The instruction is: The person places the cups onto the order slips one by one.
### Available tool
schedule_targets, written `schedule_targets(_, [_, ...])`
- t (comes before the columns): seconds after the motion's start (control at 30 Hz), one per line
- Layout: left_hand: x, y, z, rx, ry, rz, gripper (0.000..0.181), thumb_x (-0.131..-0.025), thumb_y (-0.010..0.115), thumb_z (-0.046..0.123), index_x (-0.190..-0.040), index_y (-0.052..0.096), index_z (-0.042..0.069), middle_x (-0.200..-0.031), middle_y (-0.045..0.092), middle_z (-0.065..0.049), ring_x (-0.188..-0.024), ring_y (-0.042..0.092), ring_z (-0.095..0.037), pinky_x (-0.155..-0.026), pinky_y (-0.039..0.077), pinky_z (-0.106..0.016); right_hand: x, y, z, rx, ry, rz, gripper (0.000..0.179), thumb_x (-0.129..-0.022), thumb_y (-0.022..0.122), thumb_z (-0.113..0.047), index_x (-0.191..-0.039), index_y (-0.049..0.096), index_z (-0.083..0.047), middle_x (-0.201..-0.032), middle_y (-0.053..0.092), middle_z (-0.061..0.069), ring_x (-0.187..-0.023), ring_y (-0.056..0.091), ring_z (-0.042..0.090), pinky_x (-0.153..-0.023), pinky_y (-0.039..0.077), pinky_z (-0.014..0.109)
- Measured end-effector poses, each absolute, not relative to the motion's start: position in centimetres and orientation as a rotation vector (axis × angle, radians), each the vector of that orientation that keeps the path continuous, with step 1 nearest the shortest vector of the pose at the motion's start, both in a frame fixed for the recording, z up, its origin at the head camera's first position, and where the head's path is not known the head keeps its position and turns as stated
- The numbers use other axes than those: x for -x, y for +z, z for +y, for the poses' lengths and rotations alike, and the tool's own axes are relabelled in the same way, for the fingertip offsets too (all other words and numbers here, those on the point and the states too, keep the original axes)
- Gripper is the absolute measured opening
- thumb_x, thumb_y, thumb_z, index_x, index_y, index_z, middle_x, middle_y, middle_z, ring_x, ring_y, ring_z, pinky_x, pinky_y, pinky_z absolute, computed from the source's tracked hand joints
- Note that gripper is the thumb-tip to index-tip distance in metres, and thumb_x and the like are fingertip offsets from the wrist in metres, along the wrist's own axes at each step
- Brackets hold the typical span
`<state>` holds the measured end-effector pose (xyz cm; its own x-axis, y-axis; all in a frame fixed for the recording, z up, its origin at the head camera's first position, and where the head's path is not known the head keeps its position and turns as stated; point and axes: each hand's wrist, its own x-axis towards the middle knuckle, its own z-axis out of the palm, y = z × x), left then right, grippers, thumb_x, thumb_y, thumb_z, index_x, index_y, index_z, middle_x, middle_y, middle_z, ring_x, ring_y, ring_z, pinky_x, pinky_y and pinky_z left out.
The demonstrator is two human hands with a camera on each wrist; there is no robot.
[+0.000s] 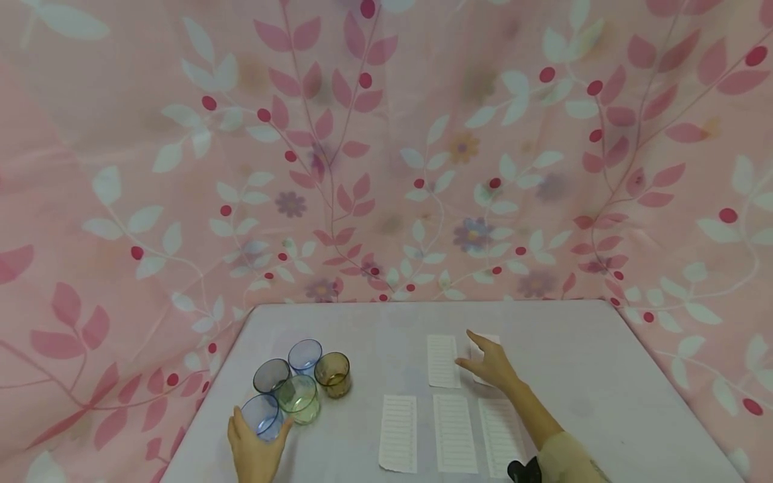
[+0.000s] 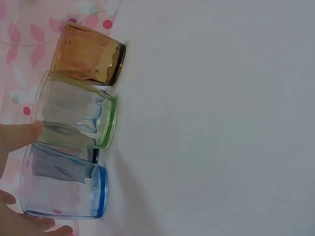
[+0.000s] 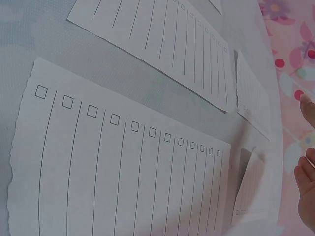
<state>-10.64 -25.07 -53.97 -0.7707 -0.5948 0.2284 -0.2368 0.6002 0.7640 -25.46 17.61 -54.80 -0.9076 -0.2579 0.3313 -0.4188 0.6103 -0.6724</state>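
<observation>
My left hand (image 1: 256,449) is spread around the nearest blue glass (image 1: 261,417), fingers at its left side and thumb on the right, by the green glass (image 1: 304,406). In the left wrist view a small gap shows between the thumb (image 2: 22,135) and the blue glass (image 2: 64,191). Crowded behind are a grey glass (image 1: 270,377), another blue glass (image 1: 304,355) and an amber glass (image 1: 333,379). Over the back right paper slip (image 1: 488,338) reaches my right hand (image 1: 492,365), fingers extended, holding nothing; it hides much of that slip.
Several lined white slips lie in two rows, among them a back left slip (image 1: 443,362) and a front left slip (image 1: 398,433). Checkboxes line one end of the near slip (image 3: 123,162). The white table (image 1: 362,322) ends at a pink floral curtain (image 1: 386,168).
</observation>
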Motion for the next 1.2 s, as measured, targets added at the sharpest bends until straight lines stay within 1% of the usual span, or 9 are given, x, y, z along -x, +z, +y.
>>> schedule_targets(0.17, [10.7, -54.8, -25.3, -0.693, -1.106, -2.226, 0.098, -0.069, 0.078, 0.01, -0.142, 0.017, -0.013, -0.13, 0.032, -0.044, -0.121, 0.032, -0.057, -0.102, 0.027, -0.065, 25.8, -55.6, 17.0, -0.546, 1.202, -2.696, 0.072, -0.08, 0.075, -0.026, -0.13, 0.043, 0.015, -0.132, 0.046, 0.032, -0.12, 0.045, 0.048, -0.099, 0.04, 0.057])
schedule_targets(0.33, [10.8, -55.4, -25.5, -0.705, -1.143, -2.131, 0.09, -0.068, 0.076, 0.007, -0.138, 0.024, -0.016, -0.131, 0.035, -0.043, -0.122, 0.033, -0.057, -0.106, 0.025, -0.061, 25.9, -56.1, 16.2, -0.56, 1.199, -2.713, 0.073, -0.078, 0.076, -0.025, -0.129, 0.044, 0.017, -0.131, 0.047, 0.032, -0.12, 0.045, 0.048, -0.101, 0.039, 0.055])
schedule_targets(0.5, [10.9, -55.7, -25.8, -0.725, -1.2, -2.071, 0.083, -0.068, 0.079, 0.005, -0.134, 0.034, -0.016, -0.13, 0.041, -0.039, -0.118, 0.042, -0.053, -0.095, 0.039, -0.059, 26.0, -56.5, 15.6, -0.578, 1.24, -2.729, 0.077, -0.076, 0.078, -0.026, -0.13, 0.042, 0.017, -0.133, 0.044, 0.032, -0.123, 0.043, 0.047, -0.102, 0.037, 0.053])
schedule_targets(0.6, [11.0, -56.0, -26.0, -0.723, -1.204, -2.044, 0.081, -0.067, 0.081, 0.006, -0.134, 0.039, -0.013, -0.13, 0.046, -0.036, -0.117, 0.046, -0.049, -0.092, 0.047, -0.045, 26.1, -56.8, 15.5, -0.608, 1.227, -2.734, 0.077, -0.075, 0.078, -0.025, -0.129, 0.042, 0.018, -0.132, 0.044, 0.033, -0.123, 0.043, 0.047, -0.102, 0.037, 0.053])
schedule_targets(0.67, [11.1, -56.3, -26.0, -0.718, -1.191, -2.037, 0.08, -0.067, 0.082, 0.007, -0.133, 0.041, -0.012, -0.13, 0.047, -0.035, -0.116, 0.048, -0.048, -0.09, 0.048, -0.024, 26.1, -57.1, 15.5, -0.609, 1.236, -2.739, 0.077, -0.074, 0.079, -0.025, -0.129, 0.043, 0.017, -0.132, 0.045, 0.033, -0.123, 0.043, 0.047, -0.103, 0.036, 0.053])
schedule_targets(0.73, [11.1, -56.6, -26.1, -0.719, -1.19, -2.029, 0.08, -0.067, 0.082, 0.008, -0.134, 0.041, -0.01, -0.13, 0.047, -0.033, -0.117, 0.048, -0.047, -0.083, 0.041, -0.006, 26.1, -57.5, 15.5, -0.597, 1.27, -2.755, 0.078, -0.074, 0.079, -0.026, -0.129, 0.043, 0.016, -0.133, 0.044, 0.032, -0.125, 0.042, 0.046, -0.104, 0.035, 0.051])
schedule_targets(0.83, [11.1, -56.9, -26.1, -0.716, -1.201, -2.017, 0.079, -0.068, 0.081, 0.009, -0.134, 0.042, -0.009, -0.13, 0.048, -0.034, -0.117, 0.048, -0.047, -0.075, 0.03, 0.006, 26.1, -58.0, 15.6, -0.572, 1.335, -2.779, 0.081, -0.074, 0.08, -0.028, -0.131, 0.042, 0.015, -0.137, 0.041, 0.031, -0.128, 0.038, 0.044, -0.107, 0.033, 0.05])
schedule_targets(1.07, [10.9, -57.0, -26.1, -0.733, -1.234, -2.0, 0.079, -0.069, 0.081, 0.01, -0.135, 0.042, -0.007, -0.131, 0.047, -0.034, -0.115, 0.049, -0.049, -0.074, 0.029, 0.007, 26.1, -58.8, 15.6, -0.617, 1.273, -2.799, 0.084, -0.073, 0.08, -0.031, -0.131, 0.042, 0.017, -0.138, 0.039, 0.032, -0.128, 0.038, 0.045, -0.107, 0.032, 0.051])
schedule_targets(1.2, [10.7, -56.9, -26.1, -0.745, -1.263, -1.997, 0.08, -0.07, 0.081, 0.011, -0.136, 0.04, -0.007, -0.133, 0.045, -0.032, -0.116, 0.048, -0.05, -0.079, 0.031, 0.006, 26.1, -59.0, 15.5, -0.654, 1.236, -2.797, 0.081, -0.074, 0.079, -0.03, -0.129, 0.043, 0.018, -0.138, 0.04, 0.031, -0.127, 0.038, 0.045, -0.106, 0.033, 0.051])
